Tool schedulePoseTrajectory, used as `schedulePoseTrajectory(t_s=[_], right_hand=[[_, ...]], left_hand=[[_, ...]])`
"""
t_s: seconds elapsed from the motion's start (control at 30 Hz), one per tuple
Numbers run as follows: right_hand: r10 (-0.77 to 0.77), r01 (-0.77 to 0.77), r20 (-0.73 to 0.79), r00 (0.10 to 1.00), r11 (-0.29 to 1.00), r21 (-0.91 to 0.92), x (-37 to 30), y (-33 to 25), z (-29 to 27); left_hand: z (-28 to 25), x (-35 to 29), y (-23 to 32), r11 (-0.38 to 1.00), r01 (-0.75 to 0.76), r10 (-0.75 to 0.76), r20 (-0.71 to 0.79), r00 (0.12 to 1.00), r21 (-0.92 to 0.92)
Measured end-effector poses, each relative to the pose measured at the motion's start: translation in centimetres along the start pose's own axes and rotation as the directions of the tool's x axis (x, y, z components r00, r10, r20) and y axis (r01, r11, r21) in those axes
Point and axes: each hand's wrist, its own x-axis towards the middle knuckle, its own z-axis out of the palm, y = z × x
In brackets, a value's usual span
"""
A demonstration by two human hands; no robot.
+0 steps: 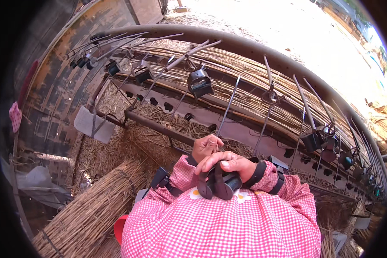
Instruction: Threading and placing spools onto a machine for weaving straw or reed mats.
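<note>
Spool holder (223, 187), dark and with 2 curved arms, was what the work turned on; it sat close against the front of the person's pink checked smock (219, 223), just below the hands. Far to the left, a bundle of dry reeds (94, 206) lay aslant, bound with dark ties. A pale grey pad (88, 122) stood beyond it, near the frame. Next came the left hand (205, 148), its fingers curled in and the tips drawn near each other, just past the holder; from where I stood I could not tell whether a thin strand lay between them. Beside it, the right hand (236, 165) came over the top of the holder with bent fingers reaching leftward, and it seemed to have a fair grip there. Farther right, similar dark holders (311, 141) hung in a row below the long bar (245, 43), with a layer of reeds (249, 88) behind.

I judged the step in hand to be close fingerwork on the holder, perhaps on its line, done at the body rather than up at the bar. What the next move seemed to call for was a steady right hand while the left fingertips worked freely, with no slack line snagging on the curved arms.
</note>
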Motion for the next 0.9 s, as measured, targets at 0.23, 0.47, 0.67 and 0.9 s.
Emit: schedulePoseTrajectory(t_s=[0.23, 0.47, 0.67, 0.9], right_hand=[[0.03, -0.03, -0.14, 0.99, 1.0, 0.003, 0.7, 2.5, -0.5], [-0.112, 0.114, 0.022, 0.993, 0.953, -0.281, 0.8, 1.6, 0.8], [-0.228, 0.561, 0.541, 0.809, 0.574, -0.596, 1.1, -0.3, 5.9], [-0.225, 0.425, 0.396, 0.89, 0.724, -0.543, -1.5, -1.2, 6.3]], left_hand=[[0.4, -2.2, -5.1, 0.993, 0.097, -0.105, -0.134, 0.985, -0.064], [1.7, -2.3, -2.6, 0.954, 0.023, 0.02, 0.139, 0.99, -0.3], [2.0, 1.4, 1.9, 0.935, -0.164, 0.156, 0.053, 0.986, 0.315], [6.2, 8.4, 7.2, -0.531, -0.549, 0.439, 0.763, 0.474, 0.646]])
